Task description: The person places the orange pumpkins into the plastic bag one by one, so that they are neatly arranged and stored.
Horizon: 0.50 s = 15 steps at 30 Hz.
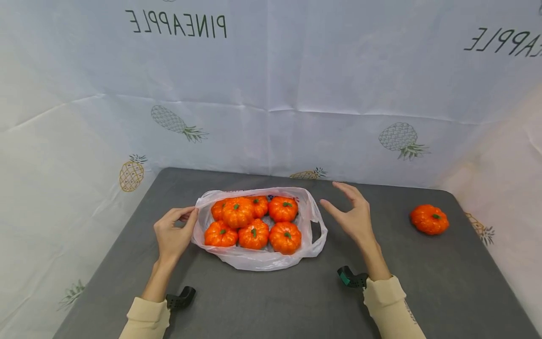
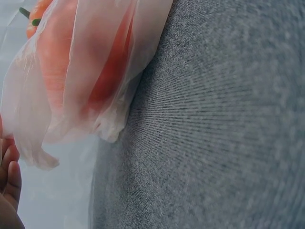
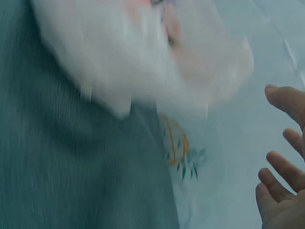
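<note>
A thin white plastic bag (image 1: pixel 258 261) lies with its mouth spread wide, and several small orange pumpkins (image 1: pixel 238 213) with green stems sit inside. My left hand (image 1: pixel 173 233) pinches the bag's left rim between thumb and fingers. In the left wrist view the bag (image 2: pixel 102 52) shows the orange through its side, with fingers (image 2: pixel 13 179) at its edge. To the right of the bag, my right hand (image 1: pixel 353 216) is held apart from it, thumb and fingers spread and nothing in them. The right wrist view shows the bag (image 3: pixel 109 62) blurred beside those spread fingers (image 3: pixel 286 169).
One more orange pumpkin (image 1: pixel 429 219) lies near the right edge of the dark grey table (image 1: pixel 271 301). A white cloth (image 1: pixel 271 70) printed with pineapples hangs behind the table and along its sides.
</note>
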Each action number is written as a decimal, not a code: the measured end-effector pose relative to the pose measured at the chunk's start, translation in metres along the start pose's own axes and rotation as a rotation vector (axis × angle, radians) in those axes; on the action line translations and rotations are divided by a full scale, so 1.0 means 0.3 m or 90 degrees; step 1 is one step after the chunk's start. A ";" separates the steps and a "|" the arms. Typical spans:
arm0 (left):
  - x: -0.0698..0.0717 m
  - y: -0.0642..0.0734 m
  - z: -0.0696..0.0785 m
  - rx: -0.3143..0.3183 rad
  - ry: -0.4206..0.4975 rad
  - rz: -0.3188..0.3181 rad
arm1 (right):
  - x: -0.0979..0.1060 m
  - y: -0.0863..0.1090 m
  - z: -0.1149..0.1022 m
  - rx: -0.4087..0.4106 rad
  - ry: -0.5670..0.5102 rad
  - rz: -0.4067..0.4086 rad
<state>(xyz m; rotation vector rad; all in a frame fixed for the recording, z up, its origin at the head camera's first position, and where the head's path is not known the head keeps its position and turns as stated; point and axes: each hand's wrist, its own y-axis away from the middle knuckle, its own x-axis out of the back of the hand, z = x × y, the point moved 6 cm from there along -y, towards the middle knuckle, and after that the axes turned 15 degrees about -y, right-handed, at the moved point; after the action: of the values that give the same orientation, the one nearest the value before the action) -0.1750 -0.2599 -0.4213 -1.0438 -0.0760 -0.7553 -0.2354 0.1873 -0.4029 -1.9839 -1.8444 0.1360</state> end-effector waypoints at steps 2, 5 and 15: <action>0.002 0.001 -0.003 -0.001 0.002 -0.002 | 0.041 -0.002 0.021 -0.003 0.017 0.005; 0.004 0.002 -0.006 0.002 0.006 -0.010 | 0.108 -0.002 0.051 -0.006 0.050 0.011; 0.010 0.000 -0.001 0.009 0.010 -0.023 | 0.363 -0.010 0.090 -0.017 0.119 0.054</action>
<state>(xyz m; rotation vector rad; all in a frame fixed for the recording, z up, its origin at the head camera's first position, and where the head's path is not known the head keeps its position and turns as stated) -0.1728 -0.2619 -0.4201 -1.0250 -0.0870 -0.7947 -0.2354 0.2994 -0.4030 -2.0194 -1.6543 -0.0489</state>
